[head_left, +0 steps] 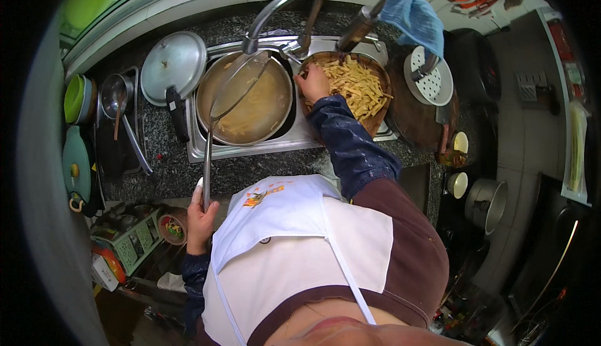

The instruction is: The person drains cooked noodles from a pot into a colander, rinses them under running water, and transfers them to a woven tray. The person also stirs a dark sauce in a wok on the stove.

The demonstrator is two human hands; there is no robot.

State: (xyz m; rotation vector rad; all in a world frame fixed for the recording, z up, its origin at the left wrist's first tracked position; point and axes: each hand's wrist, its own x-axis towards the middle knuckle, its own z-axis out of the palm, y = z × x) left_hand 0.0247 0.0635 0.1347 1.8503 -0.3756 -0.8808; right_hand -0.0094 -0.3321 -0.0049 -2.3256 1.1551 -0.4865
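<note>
My left hand (pixel 202 214) grips the long handle of a metal skimmer (pixel 208 158). The skimmer's round hoop lies over a wide metal basin (pixel 204 85) of cloudy water set in the sink. Pale cut strips of food (pixel 235 124) show in that water. At the left side of a brown wicker basket (pixel 381 123) is my right hand (pixel 314 83), its fingers bent at the rim. Whether they hold anything is hidden. A heap of yellow-brown food strips (pixel 357 85) fills the basket.
A curved faucet (pixel 281 3) arches over the basin. Left of the sink are a pressure-cooker lid (pixel 171 71) and a ladle (pixel 115 95). On the right, a white perforated strainer (pixel 434 85) and a cleaver (pixel 443 125) lie on a round board (pixel 408 116). A blue cloth (pixel 413 15) hangs above.
</note>
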